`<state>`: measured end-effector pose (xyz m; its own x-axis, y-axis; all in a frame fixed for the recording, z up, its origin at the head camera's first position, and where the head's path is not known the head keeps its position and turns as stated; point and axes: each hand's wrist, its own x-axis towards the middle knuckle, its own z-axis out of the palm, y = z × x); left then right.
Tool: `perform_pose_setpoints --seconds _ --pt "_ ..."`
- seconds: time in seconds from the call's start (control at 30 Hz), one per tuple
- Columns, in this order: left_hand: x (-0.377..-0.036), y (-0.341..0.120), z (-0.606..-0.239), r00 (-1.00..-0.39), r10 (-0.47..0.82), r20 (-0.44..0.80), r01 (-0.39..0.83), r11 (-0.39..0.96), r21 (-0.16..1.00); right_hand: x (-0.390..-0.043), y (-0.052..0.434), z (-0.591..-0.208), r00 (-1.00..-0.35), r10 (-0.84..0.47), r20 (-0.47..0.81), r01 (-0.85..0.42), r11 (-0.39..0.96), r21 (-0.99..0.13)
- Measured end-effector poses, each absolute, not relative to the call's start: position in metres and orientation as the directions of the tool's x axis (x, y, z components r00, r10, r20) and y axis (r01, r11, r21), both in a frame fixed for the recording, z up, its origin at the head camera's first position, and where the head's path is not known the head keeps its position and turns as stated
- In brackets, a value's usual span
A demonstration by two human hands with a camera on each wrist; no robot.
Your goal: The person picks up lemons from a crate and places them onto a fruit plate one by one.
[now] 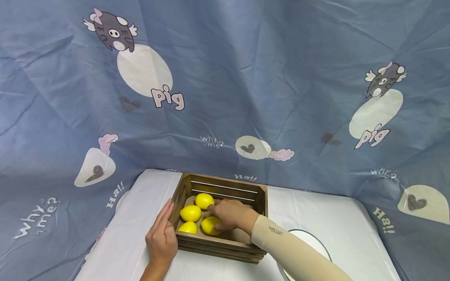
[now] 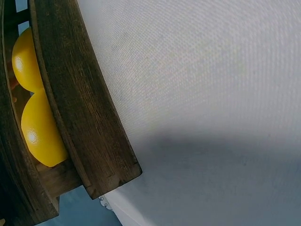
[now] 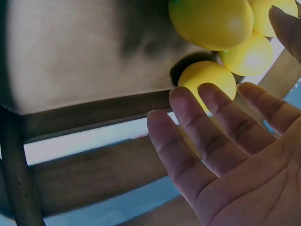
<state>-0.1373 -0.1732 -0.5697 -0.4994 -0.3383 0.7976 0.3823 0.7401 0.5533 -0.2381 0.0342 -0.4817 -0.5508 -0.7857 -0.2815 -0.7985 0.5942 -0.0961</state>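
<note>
Four lemons (image 1: 191, 213) in wooden crate (image 1: 225, 246), bench (image 1: 309, 210) centre. Right hand (image 1: 230, 214) fingers spread loosely over the 5 o'clock lemon (image 1: 209, 225), not gripping. Left hand (image 1: 161, 238) flat against crate's side. Likely light, smooth, slippery; cup around its middle.

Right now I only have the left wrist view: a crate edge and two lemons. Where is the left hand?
Observer: The left hand lies against the crate's left outer wall, fingers straight.
Operator: And the right hand?
Observer: The right hand is inside the crate, fingers spread over a lemon, not curled round it.
Operator: How many lemons in all?
Observer: Four lemons, bunched at the crate's left side.
</note>
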Motion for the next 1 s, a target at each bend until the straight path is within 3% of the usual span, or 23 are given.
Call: perform_pose_setpoints --seconds 0.7,1.0 --pt "-0.135 -0.173 -0.568 -0.505 -0.338 0.794 0.383 0.737 0.557 -0.237 0.031 -0.499 -0.55 -0.784 -0.288 -0.807 0.588 -0.058" --pt "-0.135 -0.171 -0.566 -0.521 -0.335 0.785 0.372 0.739 0.562 -0.236 0.029 -0.505 -0.511 -0.816 -0.272 -0.853 0.52 0.041"
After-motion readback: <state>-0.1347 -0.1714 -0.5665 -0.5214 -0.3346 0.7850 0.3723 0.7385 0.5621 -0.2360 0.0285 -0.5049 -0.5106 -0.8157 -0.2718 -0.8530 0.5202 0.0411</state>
